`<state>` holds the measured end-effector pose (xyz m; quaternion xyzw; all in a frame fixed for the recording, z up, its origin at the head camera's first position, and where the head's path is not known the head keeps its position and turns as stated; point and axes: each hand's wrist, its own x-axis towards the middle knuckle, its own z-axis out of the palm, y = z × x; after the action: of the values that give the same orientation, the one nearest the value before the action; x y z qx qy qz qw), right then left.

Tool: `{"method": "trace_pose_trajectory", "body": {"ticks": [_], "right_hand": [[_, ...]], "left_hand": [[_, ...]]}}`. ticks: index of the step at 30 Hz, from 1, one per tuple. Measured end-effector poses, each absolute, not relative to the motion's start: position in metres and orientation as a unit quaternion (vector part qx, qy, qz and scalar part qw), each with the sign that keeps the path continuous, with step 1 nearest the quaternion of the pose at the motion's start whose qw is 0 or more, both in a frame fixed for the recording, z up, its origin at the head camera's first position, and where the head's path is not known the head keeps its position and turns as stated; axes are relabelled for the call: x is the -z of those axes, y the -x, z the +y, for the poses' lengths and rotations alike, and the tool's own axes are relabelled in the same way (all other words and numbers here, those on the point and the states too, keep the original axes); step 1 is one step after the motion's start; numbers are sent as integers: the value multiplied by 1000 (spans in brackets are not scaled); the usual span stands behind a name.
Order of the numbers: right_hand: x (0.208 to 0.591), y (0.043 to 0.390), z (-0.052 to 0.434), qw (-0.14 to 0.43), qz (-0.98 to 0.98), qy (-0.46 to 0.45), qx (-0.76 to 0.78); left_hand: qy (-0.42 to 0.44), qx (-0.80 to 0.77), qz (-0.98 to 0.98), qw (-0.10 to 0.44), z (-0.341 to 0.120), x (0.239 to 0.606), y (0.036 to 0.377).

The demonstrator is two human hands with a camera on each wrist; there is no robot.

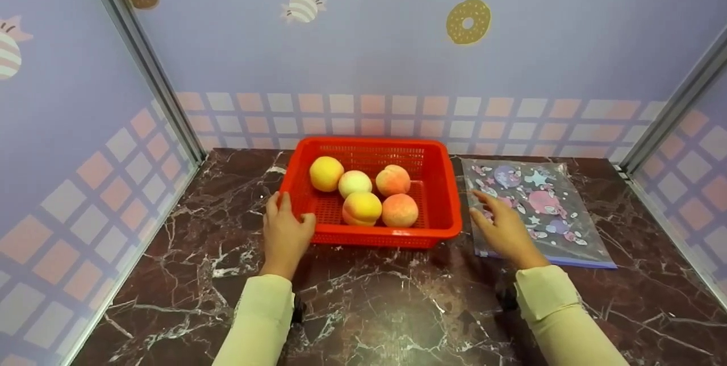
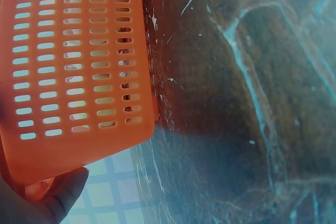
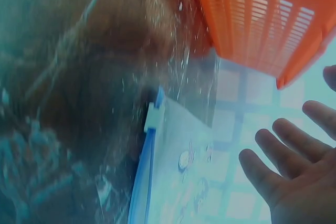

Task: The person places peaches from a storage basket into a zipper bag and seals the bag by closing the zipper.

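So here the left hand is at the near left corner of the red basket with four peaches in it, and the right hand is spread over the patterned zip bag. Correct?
Not quite: the red basket holds five peaches, not four, as the head view shows. The rest stands: the left hand is at its near left corner, and the right hand is spread over the patterned zip bag.

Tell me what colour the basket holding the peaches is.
Red-orange; the basket shows best in the head view.
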<state>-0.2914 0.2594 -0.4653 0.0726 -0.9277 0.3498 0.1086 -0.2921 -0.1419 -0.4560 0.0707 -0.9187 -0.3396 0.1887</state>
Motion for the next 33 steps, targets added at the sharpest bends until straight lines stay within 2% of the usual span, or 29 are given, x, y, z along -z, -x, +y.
{"method": "trace_pose_trajectory", "body": {"ticks": [23, 33], "right_hand": [[466, 292, 306, 106, -955, -64, -271], [469, 290, 321, 74, -963, -51, -252]], "left_hand": [[-71, 341, -917, 193, -143, 457, 292], [-69, 346, -915, 195, -142, 456, 291]]}}
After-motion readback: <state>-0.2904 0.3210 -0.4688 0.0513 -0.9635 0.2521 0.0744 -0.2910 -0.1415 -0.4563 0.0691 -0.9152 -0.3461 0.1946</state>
